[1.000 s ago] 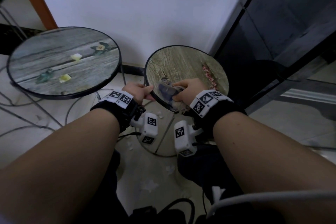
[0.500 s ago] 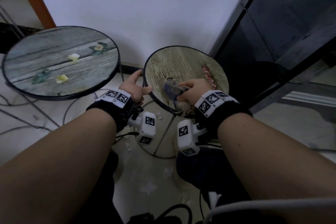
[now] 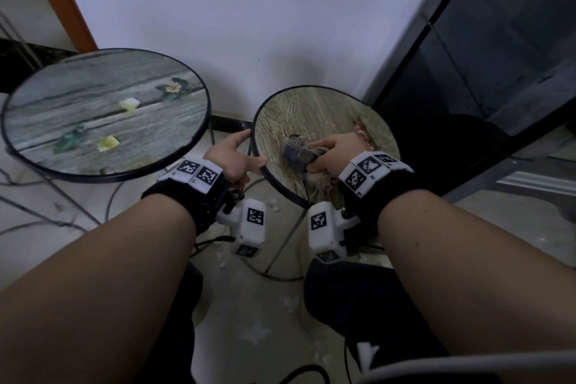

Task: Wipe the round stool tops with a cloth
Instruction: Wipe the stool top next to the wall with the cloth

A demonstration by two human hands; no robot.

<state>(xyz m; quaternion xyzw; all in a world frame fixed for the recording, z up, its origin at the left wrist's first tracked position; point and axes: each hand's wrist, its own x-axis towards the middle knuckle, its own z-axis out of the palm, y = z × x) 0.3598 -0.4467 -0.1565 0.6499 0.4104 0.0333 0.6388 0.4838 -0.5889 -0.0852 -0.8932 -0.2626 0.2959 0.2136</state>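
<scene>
Looking down from the head view, the right hand (image 3: 335,151) grips a bunched cloth (image 3: 300,151) and presses it on the small brown stool top (image 3: 314,115). The left hand (image 3: 232,157) pinches that stool's dark rim, thumb near and a finger farther along. This top looks partly wiped, I think, though dim light hides any dirt. The big grey stool top (image 3: 103,112) on the left seems not done yet; yellow bits (image 3: 107,143) lie on it. A wall (image 3: 249,9) stands close behind and a dark cabinet (image 3: 483,65) sits tight on the right. More open room lies toward the person.
</scene>
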